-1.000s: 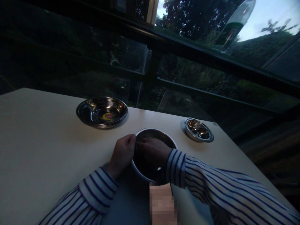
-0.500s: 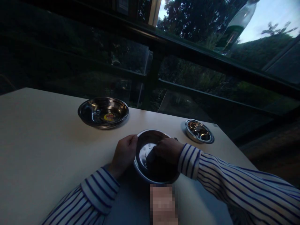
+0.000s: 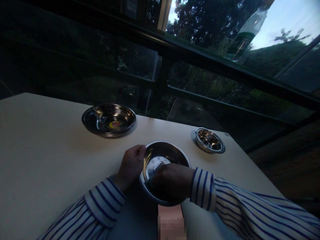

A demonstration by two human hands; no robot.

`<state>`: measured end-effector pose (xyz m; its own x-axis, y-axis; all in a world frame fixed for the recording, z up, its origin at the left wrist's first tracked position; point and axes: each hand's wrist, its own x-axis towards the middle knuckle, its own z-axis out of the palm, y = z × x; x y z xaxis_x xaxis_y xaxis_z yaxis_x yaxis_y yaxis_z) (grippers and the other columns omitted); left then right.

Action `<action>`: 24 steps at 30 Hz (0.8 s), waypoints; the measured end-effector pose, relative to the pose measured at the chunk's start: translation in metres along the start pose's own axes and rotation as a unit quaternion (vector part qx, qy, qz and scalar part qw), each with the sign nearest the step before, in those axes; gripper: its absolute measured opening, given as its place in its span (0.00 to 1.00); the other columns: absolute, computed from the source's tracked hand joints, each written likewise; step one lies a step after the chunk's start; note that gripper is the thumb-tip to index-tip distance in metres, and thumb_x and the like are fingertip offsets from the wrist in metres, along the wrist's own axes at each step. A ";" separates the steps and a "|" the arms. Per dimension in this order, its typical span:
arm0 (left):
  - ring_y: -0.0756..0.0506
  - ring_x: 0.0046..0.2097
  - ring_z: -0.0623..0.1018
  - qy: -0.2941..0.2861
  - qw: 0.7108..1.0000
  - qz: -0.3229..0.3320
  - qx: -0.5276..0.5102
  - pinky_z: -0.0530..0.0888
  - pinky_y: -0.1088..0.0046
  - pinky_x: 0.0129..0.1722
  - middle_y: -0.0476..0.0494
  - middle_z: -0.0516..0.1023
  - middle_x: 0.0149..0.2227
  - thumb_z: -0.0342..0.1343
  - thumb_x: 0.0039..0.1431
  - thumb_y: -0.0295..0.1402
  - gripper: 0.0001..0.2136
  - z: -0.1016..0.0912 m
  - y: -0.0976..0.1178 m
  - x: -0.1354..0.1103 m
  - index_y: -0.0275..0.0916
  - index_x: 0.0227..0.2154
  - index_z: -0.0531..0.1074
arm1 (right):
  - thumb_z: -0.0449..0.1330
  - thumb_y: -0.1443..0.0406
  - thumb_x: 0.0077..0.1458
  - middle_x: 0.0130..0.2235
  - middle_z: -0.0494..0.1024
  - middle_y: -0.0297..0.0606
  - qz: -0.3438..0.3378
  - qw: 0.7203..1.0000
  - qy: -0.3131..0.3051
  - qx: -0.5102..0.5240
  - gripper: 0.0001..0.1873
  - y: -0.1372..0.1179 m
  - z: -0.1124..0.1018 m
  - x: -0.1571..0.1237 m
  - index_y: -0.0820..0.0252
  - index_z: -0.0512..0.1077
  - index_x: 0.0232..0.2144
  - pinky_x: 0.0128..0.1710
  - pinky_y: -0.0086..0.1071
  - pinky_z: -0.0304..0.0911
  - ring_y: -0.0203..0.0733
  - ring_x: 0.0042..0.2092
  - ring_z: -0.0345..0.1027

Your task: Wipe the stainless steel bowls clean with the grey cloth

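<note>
Bowl: likely light, stiff, slick; best held by rim, where your left hand clamps; right hand inside, grip unclear

- A pale, plain desk, two far corners showing.
- Behind it, large glass windows in a dark frame, slanting across the view.
- Outside, dark trees under pale bluish sky.
- Dim light, deep shadow at left.
- At right, a brownish surface, too dark to identify.
</note>
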<state>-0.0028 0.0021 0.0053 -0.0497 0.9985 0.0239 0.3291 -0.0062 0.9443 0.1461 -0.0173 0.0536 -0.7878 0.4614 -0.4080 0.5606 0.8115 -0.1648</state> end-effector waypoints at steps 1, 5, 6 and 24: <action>0.47 0.27 0.72 0.003 1.000 0.000 -0.002 0.65 0.73 0.26 0.47 0.73 0.22 0.44 0.52 0.38 0.14 0.000 0.000 0.000 0.35 0.22 0.71 | 0.53 0.68 0.52 0.35 0.76 0.41 0.007 1.000 0.017 0.006 0.10 -0.001 0.001 0.005 0.62 0.72 0.36 0.32 0.30 0.60 0.39 0.34 0.69; 0.47 0.27 0.72 -0.001 1.000 0.008 -0.019 0.65 0.73 0.27 0.47 0.73 0.22 0.44 0.52 0.38 0.15 -0.003 -0.003 0.004 0.35 0.22 0.71 | 0.55 0.70 0.49 0.35 0.76 0.44 0.073 0.995 0.063 0.029 0.11 0.001 0.003 0.027 0.64 0.72 0.36 0.33 0.30 0.61 0.42 0.36 0.70; 0.47 0.27 0.72 -0.007 1.000 0.013 -0.019 0.65 0.73 0.27 0.47 0.74 0.22 0.45 0.52 0.39 0.15 -0.005 -0.004 0.004 0.35 0.22 0.71 | 0.54 0.71 0.48 0.36 0.76 0.45 0.086 0.993 0.076 0.037 0.12 0.003 0.002 0.032 0.65 0.72 0.37 0.34 0.30 0.61 0.42 0.37 0.70; 0.46 0.30 0.73 0.051 0.999 0.010 -0.010 0.67 0.73 0.30 0.46 0.75 0.25 0.45 0.53 0.39 0.15 -0.001 -0.006 0.003 0.35 0.28 0.73 | 0.52 0.72 0.48 0.39 0.75 0.43 0.131 0.985 0.110 -0.027 0.13 0.024 -0.009 0.044 0.64 0.72 0.36 0.37 0.31 0.62 0.43 0.40 0.69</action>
<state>-0.0062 0.0052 -0.0001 -0.1400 0.9874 0.0744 0.3111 -0.0275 0.9500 0.1227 0.0259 0.0396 -0.6579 0.7186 -0.2251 0.7419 0.6698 -0.0302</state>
